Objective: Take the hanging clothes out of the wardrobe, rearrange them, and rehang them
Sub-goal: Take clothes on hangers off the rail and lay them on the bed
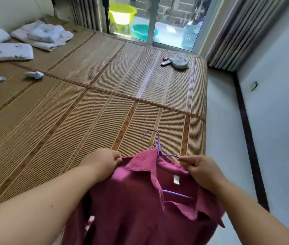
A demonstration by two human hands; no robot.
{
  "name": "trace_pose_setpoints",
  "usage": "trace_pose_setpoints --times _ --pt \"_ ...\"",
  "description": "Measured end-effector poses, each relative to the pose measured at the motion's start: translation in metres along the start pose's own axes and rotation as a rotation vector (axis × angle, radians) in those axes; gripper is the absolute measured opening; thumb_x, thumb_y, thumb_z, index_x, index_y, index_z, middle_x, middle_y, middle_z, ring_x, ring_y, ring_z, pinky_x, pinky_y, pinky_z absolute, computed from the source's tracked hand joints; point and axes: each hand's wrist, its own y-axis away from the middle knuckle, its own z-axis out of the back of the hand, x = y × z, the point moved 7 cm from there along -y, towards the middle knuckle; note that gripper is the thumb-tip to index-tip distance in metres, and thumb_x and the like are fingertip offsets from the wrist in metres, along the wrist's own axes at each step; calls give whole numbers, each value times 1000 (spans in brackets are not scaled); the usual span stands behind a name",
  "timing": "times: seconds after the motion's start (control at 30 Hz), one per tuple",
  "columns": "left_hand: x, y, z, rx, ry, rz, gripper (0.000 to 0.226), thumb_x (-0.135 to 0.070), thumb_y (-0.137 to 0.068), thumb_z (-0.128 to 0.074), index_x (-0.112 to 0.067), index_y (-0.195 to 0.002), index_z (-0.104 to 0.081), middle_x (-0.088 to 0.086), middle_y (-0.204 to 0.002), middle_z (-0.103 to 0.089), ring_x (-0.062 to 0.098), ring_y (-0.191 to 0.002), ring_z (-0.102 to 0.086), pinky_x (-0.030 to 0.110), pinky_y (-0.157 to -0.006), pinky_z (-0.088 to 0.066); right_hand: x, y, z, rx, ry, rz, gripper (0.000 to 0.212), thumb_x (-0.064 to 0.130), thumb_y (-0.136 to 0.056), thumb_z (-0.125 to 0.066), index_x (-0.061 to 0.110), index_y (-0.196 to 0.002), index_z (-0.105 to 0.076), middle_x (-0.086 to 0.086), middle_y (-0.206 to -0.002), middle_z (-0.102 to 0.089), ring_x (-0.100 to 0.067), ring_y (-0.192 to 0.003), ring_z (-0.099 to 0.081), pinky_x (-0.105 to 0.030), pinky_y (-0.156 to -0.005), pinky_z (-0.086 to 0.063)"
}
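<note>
**Magenta shirt held on its hanger above the bed**

The left hand (103, 163) has its fingers curled on the left shoulder seam of the ribbed magenta shirt (131, 200), just beside the collar. The shirt hangs in front of the person, over the edge of the woven bamboo mat (87, 112). It looks soft, light and limp, so it should be carried by the shoulders or the hanger. The thin purple hanger (159, 149) looks stiff and smooth. The right hand (200, 168) pinches its right arm together with the cloth.
</note>
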Motion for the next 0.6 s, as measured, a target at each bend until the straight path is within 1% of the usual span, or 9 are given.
trace_pose_setpoints --times 0.07,0.17,0.23,0.33,0.43,0.5,0.53,0.57,0.6 --pt "-1 -27 -21 -1 -30 35 22 -41 -95 -41 -31 -96 -61 -5 -100 -65 21 -95 -59 36 -81 -48 -27 -23 -17 -10 7 -22 21 28 -86 -67 28 -106 -72 12 -105 -71 -1 -101 -63 -17 -88 -44" --pt "0 -62 -56 12 -105 59 20 -36 -97 -38 -27 -86 -52 -1 -99 -62 23 -92 -58 34 -73 -44 -66 -52 -48 -18 27 -77 20 35 -88 -64 31 -106 -71 10 -105 -71 -8 -101 -64 -21 -85 -46" --pt "1 -86 -81 19 -158 72 19 -33 -97 -36 -28 -93 -54 0 -102 -60 24 -96 -58 34 -73 -41 -97 -68 -71 -10 15 -138 17 36 -88 -62 34 -103 -71 10 -102 -73 -11 -98 -65 -26 -85 -49" --pt "8 -116 -115 29 -203 113 27 -25 -96 -31 -30 -110 -55 4 -111 -59 27 -105 -57 36 -81 -41 -139 -90 -103 -4 67 -240 20 38 -89 -59 38 -105 -70 9 -107 -71 -15 -103 -63 -27 -84 -47" --pt "24 -137 -144 33 -242 195 33 -21 -94 -28 -31 -114 -53 3 -115 -58 26 -109 -54 37 -88 -39 -174 -111 -135 52 131 -314 22 39 -90 -56 38 -108 -68 8 -114 -69 -19 -107 -60 -29 -85 -46" --pt "34 -140 -158 26 -231 236 32 -25 -95 -30 -31 -118 -52 2 -118 -56 25 -112 -52 39 -92 -38 -184 -121 -153 111 161 -338 27 36 -91 -55 36 -115 -66 4 -120 -66 -21 -112 -58 -28 -91 -45" --pt "38 -141 -165 23 -227 236 32 -31 -96 -33 -32 -123 -51 1 -121 -54 24 -116 -49 41 -95 -37 -186 -125 -162 138 173 -343 31 34 -92 -53 35 -121 -62 2 -124 -64 -23 -114 -56 -30 -95 -45" --pt "40 -140 -171 32 -224 230 35 -37 -96 -35 -34 -129 -47 1 -128 -50 24 -123 -44 44 -100 -35 -187 -128 -169 163 186 -341 36 34 -93 -51 35 -128 -56 0 -127 -62 -25 -117 -54 -33 -98 -44" --pt "42 -138 -177 56 -219 225 41 -43 -96 -37 -35 -136 -41 0 -138 -43 24 -132 -34 48 -105 -30 -185 -129 -175 181 208 -337 41 36 -93 -50 35 -134 -50 -2 -130 -59 -27 -120 -52 -37 -99 -43"
